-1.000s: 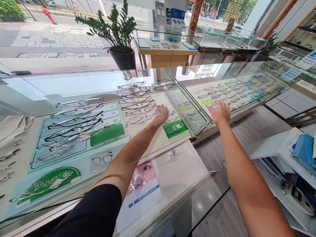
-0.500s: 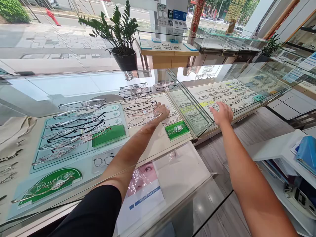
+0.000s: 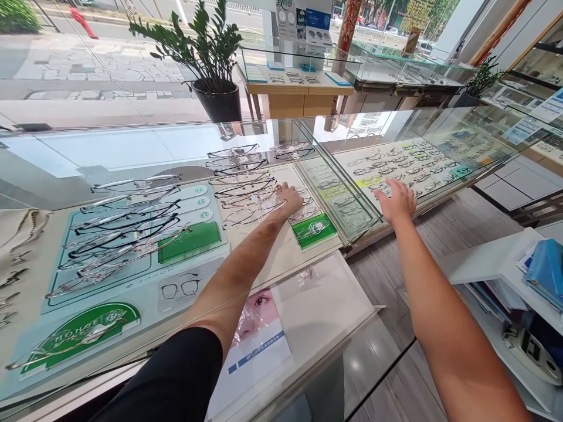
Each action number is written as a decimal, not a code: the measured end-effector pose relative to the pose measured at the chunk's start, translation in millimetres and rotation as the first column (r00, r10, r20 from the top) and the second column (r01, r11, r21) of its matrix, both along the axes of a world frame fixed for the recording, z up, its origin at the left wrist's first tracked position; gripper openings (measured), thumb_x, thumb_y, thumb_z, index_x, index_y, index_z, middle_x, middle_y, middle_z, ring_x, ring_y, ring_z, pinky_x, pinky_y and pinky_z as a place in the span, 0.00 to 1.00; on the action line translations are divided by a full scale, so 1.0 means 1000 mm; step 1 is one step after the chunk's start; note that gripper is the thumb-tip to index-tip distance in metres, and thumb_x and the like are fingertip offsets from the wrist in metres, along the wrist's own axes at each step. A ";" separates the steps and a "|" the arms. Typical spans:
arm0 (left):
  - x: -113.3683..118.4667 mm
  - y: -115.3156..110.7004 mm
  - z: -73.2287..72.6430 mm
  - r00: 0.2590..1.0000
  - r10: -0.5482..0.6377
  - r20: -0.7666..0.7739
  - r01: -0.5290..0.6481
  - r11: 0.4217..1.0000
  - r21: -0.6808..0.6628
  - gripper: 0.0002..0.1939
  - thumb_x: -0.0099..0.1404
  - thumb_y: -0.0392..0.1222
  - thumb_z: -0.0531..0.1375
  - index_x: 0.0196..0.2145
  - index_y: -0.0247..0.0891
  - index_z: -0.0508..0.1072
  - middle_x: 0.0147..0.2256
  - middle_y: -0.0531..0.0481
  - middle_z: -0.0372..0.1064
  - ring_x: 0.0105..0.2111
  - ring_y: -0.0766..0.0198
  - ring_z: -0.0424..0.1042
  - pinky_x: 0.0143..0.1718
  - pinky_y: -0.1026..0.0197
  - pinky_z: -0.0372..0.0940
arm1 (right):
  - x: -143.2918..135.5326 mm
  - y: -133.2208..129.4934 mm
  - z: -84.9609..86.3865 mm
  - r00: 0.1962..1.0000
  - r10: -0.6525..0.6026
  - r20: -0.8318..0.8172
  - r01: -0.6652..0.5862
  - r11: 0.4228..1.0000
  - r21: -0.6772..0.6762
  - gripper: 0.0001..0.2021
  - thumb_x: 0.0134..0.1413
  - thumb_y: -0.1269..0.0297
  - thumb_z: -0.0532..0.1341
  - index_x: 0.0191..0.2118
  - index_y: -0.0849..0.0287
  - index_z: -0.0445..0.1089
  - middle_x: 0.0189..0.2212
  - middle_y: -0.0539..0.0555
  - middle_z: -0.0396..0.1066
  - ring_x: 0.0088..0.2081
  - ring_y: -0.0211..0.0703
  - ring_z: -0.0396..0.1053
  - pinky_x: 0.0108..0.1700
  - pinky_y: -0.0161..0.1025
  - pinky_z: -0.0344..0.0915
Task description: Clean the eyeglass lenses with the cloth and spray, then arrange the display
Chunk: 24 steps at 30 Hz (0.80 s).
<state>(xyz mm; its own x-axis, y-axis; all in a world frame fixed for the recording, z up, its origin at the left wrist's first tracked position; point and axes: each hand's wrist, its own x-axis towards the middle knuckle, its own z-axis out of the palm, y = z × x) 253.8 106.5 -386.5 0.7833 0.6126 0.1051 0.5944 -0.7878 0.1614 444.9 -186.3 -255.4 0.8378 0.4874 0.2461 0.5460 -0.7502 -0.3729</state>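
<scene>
My left hand [image 3: 290,200] reaches into the glass display case, its fingers closed at the right end of a row of eyeglasses. They seem to pinch a thin-framed pair of eyeglasses [image 3: 251,198], though the fingertips are partly hidden. Right beside that hand lies a small green display block [image 3: 312,231] with a clear-lensed pair on it. My right hand [image 3: 398,202] is at the front edge of the neighbouring glass case, thumb and fingers apart, holding nothing.
On the left, several eyeglasses lie on a pale blue display board [image 3: 145,264] with a green block [image 3: 189,243]. A potted plant [image 3: 216,99] stands behind the case. White shelves [image 3: 488,258] with folders are at lower right. Glass panes [image 3: 347,193] separate the cases.
The view has shifted slightly, so the left-hand displays sit a little farther left. Both hands stay in nearly the same places, with little visible finger movement.
</scene>
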 end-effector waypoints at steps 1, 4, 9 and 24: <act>-0.001 -0.001 0.001 1.000 -0.001 0.000 0.001 1.000 0.001 0.20 0.75 0.40 0.54 0.43 0.29 0.85 0.51 0.25 0.80 0.63 0.32 0.66 0.65 0.34 0.55 | 0.000 0.000 0.000 1.000 0.001 -0.005 -0.001 1.000 0.002 0.34 0.70 0.43 0.58 0.75 0.52 0.72 0.80 0.59 0.66 0.78 0.68 0.59 0.78 0.68 0.55; -0.007 -0.006 0.009 1.000 0.000 0.011 0.000 1.000 0.001 0.18 0.75 0.40 0.55 0.45 0.31 0.84 0.51 0.26 0.80 0.62 0.32 0.66 0.63 0.35 0.57 | 0.000 0.000 0.000 1.000 0.003 -0.022 -0.003 1.000 0.009 0.35 0.69 0.42 0.58 0.75 0.52 0.71 0.80 0.59 0.65 0.78 0.68 0.57 0.78 0.68 0.54; -0.022 -0.034 0.036 0.998 -0.026 0.059 0.026 1.000 0.010 0.18 0.78 0.40 0.52 0.51 0.31 0.80 0.59 0.25 0.75 0.64 0.32 0.66 0.64 0.34 0.57 | -0.001 0.001 -0.001 1.000 0.011 -0.019 -0.011 1.000 0.023 0.36 0.70 0.42 0.57 0.75 0.54 0.71 0.80 0.60 0.65 0.77 0.68 0.58 0.77 0.67 0.55; -0.163 -0.225 0.080 0.830 -0.542 0.133 0.533 0.699 -0.477 0.26 0.88 0.55 0.42 0.30 0.44 0.54 0.23 0.51 0.58 0.25 0.57 0.56 0.37 0.51 0.56 | 0.003 0.011 -0.005 0.999 0.014 -0.033 -0.013 0.999 0.029 0.33 0.72 0.46 0.60 0.75 0.55 0.71 0.80 0.62 0.65 0.77 0.66 0.59 0.77 0.66 0.57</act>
